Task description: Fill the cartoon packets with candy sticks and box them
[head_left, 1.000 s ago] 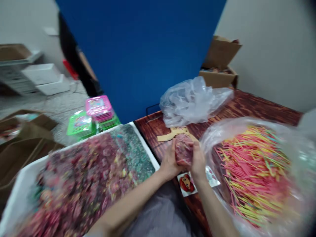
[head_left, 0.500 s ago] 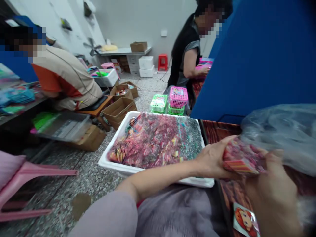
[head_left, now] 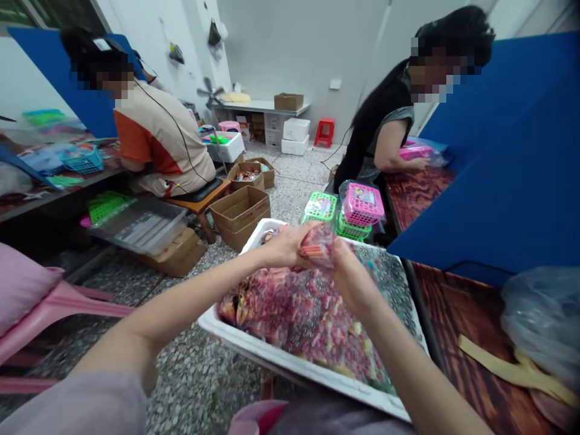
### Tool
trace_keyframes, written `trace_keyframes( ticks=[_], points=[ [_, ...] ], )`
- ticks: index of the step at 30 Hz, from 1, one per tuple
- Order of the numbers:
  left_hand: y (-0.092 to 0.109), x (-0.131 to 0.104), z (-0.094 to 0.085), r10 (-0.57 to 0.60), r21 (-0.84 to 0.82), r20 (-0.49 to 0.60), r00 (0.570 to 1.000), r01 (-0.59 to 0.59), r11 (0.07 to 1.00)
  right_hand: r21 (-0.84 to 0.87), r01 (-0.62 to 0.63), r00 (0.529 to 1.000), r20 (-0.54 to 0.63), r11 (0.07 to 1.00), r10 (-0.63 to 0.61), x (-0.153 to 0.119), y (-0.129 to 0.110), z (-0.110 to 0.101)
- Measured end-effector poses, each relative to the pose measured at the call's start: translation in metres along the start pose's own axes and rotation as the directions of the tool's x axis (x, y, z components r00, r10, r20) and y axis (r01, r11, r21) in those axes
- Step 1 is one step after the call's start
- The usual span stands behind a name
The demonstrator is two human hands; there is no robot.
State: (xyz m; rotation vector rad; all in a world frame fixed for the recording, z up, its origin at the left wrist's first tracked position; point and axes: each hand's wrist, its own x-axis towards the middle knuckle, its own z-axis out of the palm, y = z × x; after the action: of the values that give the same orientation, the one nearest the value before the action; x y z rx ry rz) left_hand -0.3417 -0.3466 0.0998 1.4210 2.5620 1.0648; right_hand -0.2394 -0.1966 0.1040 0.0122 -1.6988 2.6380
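Observation:
A bundle of small red and pink packets (head_left: 318, 246) is held between both of my hands, over a white foam box (head_left: 267, 356). My left hand (head_left: 290, 244) grips its left side with the fingers wrapped round it. From the right, my right hand (head_left: 353, 275) presses on it, thumb near its top edge. Beneath them the box holds many shiny red and pink packets (head_left: 290, 314), with greenish clear ones (head_left: 387, 290) along the right side.
Pink (head_left: 364, 202) and green baskets (head_left: 320, 207) stand beyond the box. A wood-patterned table (head_left: 453, 314) bears a clear plastic bag (head_left: 539, 314). One person (head_left: 167, 133) sits at the left, another (head_left: 385, 127) works behind a blue divider (head_left: 507, 181). A pink chair (head_left: 40, 296) is at the left.
Both hands and the bundle have moved left from over the table to above the foam box. The camera view has shifted, and the picture card on the table is out of sight.

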Motion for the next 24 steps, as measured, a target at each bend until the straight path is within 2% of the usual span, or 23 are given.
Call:
trace_keyframes(
  ticks=[4, 7, 11, 16, 18, 21, 24],
  points=[
    [-0.034, -0.025, -0.001, -0.119, 0.018, 0.031, 0.992, 0.119, 0.993, 0.062, -0.125, 0.992, 0.010, 0.990, 0.125, 0.027, 0.043, 0.006],
    [-0.059, -0.032, -0.001, -0.165, -0.020, 0.030, 0.986, 0.165, 0.986, 0.066, -0.159, 0.987, -0.019, 0.985, 0.161, 0.047, 0.066, 0.009],
    [-0.107, -0.013, -0.016, -0.124, 0.087, -0.013, 0.992, 0.125, 0.988, 0.096, -0.118, 0.993, 0.016, 0.988, 0.117, 0.090, 0.076, 0.017],
    [-0.167, 0.020, -0.024, -0.112, 0.293, 0.098, 0.989, 0.079, 0.953, 0.195, -0.177, 0.982, -0.029, 0.965, 0.186, 0.144, 0.096, 0.012],
    [-0.180, 0.027, -0.021, -0.134, 0.413, 0.142, 0.981, 0.064, 0.908, 0.214, -0.220, 0.968, -0.071, 0.952, 0.240, 0.157, 0.107, 0.004],
    [-0.186, 0.033, -0.016, -0.212, 0.587, 0.154, 0.965, 0.083, 0.805, 0.174, -0.254, 0.950, -0.142, 0.951, 0.280, 0.166, 0.119, -0.003],
    [-0.186, 0.035, -0.012, -0.305, 0.629, 0.140, 0.942, 0.153, 0.762, 0.084, -0.266, 0.933, -0.226, 0.960, 0.279, 0.169, 0.123, -0.003]
  ],
)
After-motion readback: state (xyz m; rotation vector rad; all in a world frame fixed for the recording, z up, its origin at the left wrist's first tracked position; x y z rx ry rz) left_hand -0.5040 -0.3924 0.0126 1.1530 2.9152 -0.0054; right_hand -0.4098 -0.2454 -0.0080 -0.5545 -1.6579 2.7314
